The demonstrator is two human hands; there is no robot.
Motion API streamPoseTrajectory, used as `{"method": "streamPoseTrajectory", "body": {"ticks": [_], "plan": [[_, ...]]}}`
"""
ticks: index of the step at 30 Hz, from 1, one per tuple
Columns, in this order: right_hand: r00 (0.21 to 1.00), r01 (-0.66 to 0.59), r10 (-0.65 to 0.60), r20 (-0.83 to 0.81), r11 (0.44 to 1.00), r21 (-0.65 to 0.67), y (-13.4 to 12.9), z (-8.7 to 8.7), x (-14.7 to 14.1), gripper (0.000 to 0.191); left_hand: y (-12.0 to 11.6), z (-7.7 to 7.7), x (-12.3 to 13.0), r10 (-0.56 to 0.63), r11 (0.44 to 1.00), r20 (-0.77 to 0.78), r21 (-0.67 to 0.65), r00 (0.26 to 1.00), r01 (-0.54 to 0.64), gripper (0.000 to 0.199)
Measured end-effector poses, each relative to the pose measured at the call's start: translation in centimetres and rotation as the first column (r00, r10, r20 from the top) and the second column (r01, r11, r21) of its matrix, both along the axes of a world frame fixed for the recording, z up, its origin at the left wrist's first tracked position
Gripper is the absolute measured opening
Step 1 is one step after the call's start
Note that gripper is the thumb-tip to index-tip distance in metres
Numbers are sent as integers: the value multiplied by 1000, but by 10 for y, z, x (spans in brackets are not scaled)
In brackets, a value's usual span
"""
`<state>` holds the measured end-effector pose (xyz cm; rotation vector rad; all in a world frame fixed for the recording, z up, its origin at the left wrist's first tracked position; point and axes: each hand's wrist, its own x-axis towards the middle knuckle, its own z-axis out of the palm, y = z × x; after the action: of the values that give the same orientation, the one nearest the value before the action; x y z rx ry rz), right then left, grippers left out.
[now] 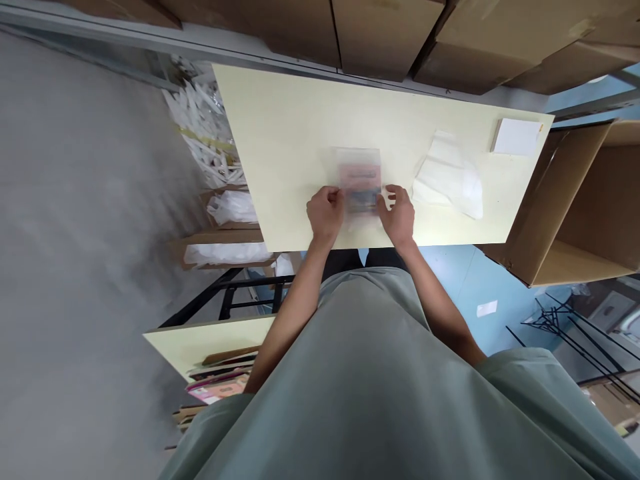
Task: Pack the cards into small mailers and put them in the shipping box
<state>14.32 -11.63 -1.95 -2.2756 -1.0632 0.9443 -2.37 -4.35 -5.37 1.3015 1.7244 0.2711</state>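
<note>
A clear plastic bag (359, 157) with a flat pink and dark item (360, 183) inside is in front of me, over the table. Motion blurs it, so any print on the item is unreadable. My left hand (327, 212) is closed, its thumb and fingers pinching the bag's left edge. At the opposite edge is my right hand (397, 215), its thumb against the bag and its curled fingers apart from the thumb. Right of that hand, thin white sheets or bags (447, 177) lie crumpled on the cream tabletop (285, 133).
A small white box (517, 137) sits at the table's right end, beside a large open carton (570, 207). Cardboard boxes (385, 40) line a shelf along the far edge. White scraps (203, 133) and cartons are at the left. Flat printed packages (220, 387) lie on a lower-left board.
</note>
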Motion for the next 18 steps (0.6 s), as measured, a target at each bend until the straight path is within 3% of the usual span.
{"method": "streamPoseTrajectory", "body": {"ticks": [3, 6, 9, 12, 15, 18], "plan": [[998, 60, -62, -22, 993, -97, 9, -24, 6, 29, -2, -1, 7, -17, 999, -70, 46, 997, 20, 12], [997, 79, -81, -9, 986, -148, 19, -37, 3, 22, -1, -4, 10, -29, 999, -86, 37, 996, 33, 12], [993, 100, -107, -46, 986, -132, 26, -41, 1, 24, 0, -8, 8, -68, 997, -74, 29, 995, 70, 12], [973, 77, -96, -208, 992, -96, 28, -43, 3, 25, -1, -10, 5, -83, 995, -69, 44, 994, 86, 12], [930, 15, -27, -366, 999, -35, 26, -46, 8, 23, -2, -10, 5, -48, 994, -61, 93, 997, 53, 12], [920, -26, 38, -390, 999, 34, 23, -47, 13, 27, -2, -7, 5, 22, 991, -39, 132, 999, -17, 27]]}}
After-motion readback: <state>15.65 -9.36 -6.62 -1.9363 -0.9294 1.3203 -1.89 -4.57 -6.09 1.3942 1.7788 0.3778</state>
